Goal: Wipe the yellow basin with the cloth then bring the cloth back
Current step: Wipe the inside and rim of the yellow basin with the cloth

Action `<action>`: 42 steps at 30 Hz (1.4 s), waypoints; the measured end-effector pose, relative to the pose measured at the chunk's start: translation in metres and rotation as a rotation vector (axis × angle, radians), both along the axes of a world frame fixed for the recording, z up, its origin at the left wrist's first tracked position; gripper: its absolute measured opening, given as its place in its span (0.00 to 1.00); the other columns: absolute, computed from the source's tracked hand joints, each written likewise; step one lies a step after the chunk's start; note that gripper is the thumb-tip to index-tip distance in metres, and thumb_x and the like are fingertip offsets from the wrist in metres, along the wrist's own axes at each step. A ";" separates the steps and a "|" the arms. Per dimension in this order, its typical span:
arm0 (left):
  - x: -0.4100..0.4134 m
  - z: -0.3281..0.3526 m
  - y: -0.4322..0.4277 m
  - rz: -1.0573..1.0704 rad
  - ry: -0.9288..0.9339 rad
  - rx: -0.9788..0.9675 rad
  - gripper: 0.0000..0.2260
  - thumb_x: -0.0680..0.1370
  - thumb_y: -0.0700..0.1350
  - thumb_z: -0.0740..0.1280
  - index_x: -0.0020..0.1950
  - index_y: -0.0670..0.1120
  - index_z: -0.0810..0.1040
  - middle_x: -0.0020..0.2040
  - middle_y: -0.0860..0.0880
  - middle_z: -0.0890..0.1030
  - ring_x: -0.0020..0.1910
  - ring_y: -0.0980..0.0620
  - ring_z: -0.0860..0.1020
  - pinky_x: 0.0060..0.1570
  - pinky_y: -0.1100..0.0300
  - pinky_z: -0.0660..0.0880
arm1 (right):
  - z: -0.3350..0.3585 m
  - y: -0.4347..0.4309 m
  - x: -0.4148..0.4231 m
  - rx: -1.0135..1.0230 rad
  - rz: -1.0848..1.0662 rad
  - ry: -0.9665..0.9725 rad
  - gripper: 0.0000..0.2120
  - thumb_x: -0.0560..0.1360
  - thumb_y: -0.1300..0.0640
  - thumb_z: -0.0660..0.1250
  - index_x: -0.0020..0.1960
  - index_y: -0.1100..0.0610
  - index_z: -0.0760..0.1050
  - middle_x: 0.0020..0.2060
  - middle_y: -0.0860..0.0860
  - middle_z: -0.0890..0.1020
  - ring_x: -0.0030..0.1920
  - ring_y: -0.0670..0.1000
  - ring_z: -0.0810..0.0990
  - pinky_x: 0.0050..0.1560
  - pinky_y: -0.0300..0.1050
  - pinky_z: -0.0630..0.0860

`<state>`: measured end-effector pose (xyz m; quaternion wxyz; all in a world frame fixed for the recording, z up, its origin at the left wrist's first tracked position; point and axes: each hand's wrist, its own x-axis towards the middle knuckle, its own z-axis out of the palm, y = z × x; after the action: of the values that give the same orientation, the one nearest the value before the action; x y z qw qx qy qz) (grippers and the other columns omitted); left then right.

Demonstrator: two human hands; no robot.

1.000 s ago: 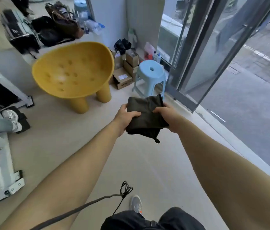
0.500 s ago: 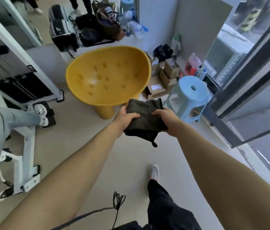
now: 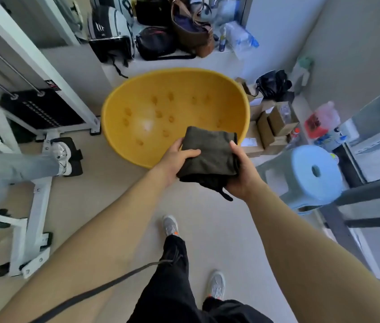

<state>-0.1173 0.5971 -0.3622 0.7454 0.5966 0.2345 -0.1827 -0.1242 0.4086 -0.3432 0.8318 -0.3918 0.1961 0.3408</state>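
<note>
We are holding the cloth (image 3: 210, 155) folded between both hands at the near rim of the basin (image 3: 161, 89); whether it is touching that rim we cannot tell. Our left hand (image 3: 175, 159) is gripping its left edge, thumb on top. Our right hand (image 3: 240, 176) is cupping its right edge, fingers curled round it. The cloth is looking soft, light and limp, with a loose tail drooping below the fold, so we are judging a bunched, whole-palm hold best for wiping the smooth, rigid bowl. A stool (image 3: 312, 173) is standing right of the basin.
</note>
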 end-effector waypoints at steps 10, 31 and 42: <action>0.210 -0.112 0.075 -0.305 0.090 0.444 0.27 0.76 0.49 0.73 0.73 0.51 0.69 0.62 0.49 0.79 0.61 0.46 0.78 0.63 0.49 0.75 | -0.106 0.109 0.198 -0.340 -0.109 0.264 0.22 0.77 0.50 0.66 0.67 0.59 0.75 0.57 0.58 0.84 0.56 0.60 0.84 0.61 0.59 0.78; 0.389 -0.499 0.034 -0.130 0.208 0.735 0.08 0.78 0.44 0.67 0.56 0.51 0.76 0.50 0.54 0.79 0.49 0.50 0.79 0.51 0.53 0.76 | -0.526 0.013 0.486 -1.943 1.110 -1.029 0.31 0.80 0.59 0.55 0.81 0.50 0.50 0.81 0.51 0.45 0.80 0.54 0.42 0.77 0.61 0.45; 0.360 -0.553 0.025 -0.577 0.404 0.601 0.05 0.80 0.49 0.65 0.53 0.51 0.78 0.50 0.52 0.81 0.51 0.47 0.80 0.55 0.52 0.77 | -0.553 0.002 0.499 -1.949 1.311 -1.319 0.28 0.80 0.54 0.45 0.79 0.51 0.60 0.81 0.52 0.51 0.80 0.58 0.48 0.76 0.63 0.43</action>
<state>0.2427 0.6222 -0.9156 0.3972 0.7796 0.2420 -0.4194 0.3747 0.4103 -0.8960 -0.1598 -0.9296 -0.2991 0.1447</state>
